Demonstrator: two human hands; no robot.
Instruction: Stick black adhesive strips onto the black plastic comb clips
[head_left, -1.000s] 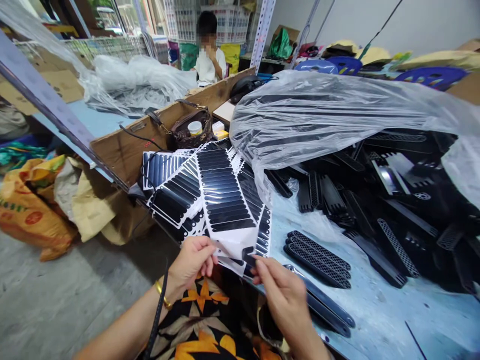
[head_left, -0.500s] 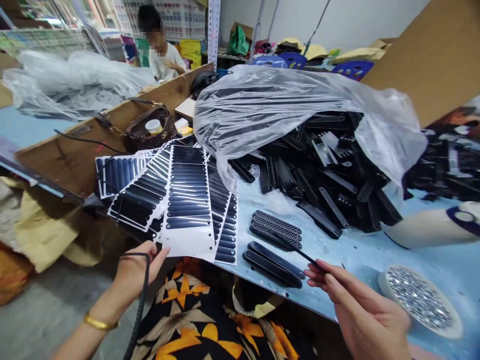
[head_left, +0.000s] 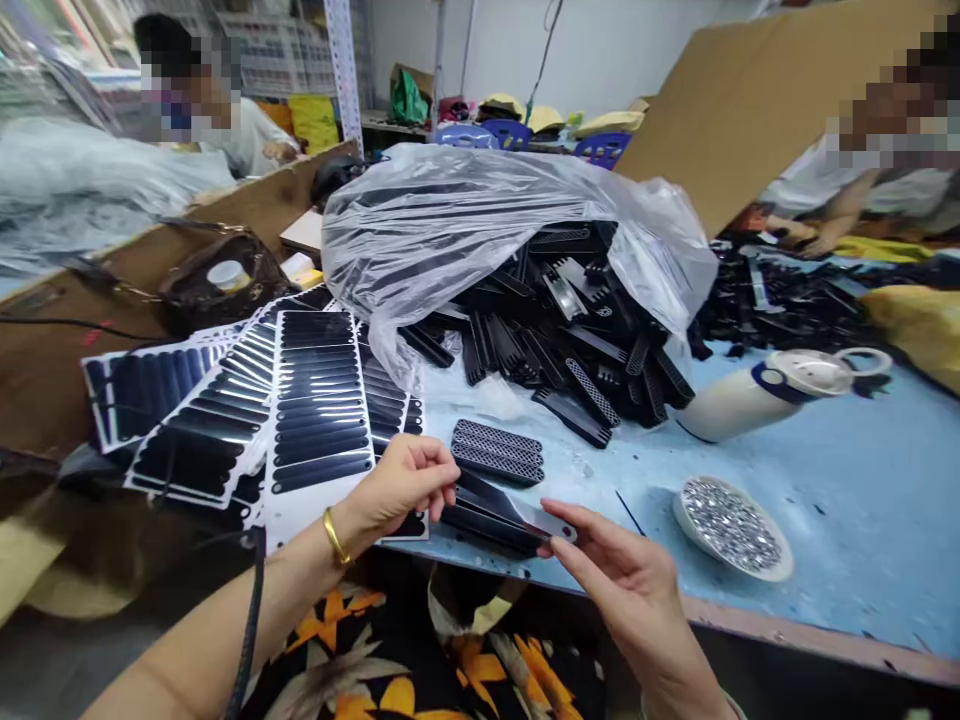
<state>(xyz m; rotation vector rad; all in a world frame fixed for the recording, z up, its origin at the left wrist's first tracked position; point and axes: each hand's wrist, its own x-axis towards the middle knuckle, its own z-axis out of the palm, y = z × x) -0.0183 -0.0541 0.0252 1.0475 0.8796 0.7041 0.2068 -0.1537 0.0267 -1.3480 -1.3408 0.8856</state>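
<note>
Between my two hands is a thin dark strip [head_left: 517, 508], pinched at its left end by my left hand [head_left: 412, 482] and at its right end by my right hand [head_left: 619, 560]. Under the strip, black flat handles [head_left: 480, 528] lie at the table's near edge. Just behind them are black pieces with a lattice pattern [head_left: 497, 450], side by side. Sheets of dark strips [head_left: 319, 400] on white backing fan out to the left, partly behind my left forearm.
A plastic bag [head_left: 450, 215] spills black combs and handles [head_left: 555, 330] at the back. To the right are a white bottle [head_left: 739, 400], a bowl of small shiny pieces [head_left: 731, 528] and a thin dark stick [head_left: 630, 510]. A brown handbag [head_left: 225, 275] sits left. Two people work beyond.
My left hand has left the sheet's lower edge and moved right, now holding a strip's end. My right hand has let go of the thin stick and grips the strip's other end. The view has shifted right.
</note>
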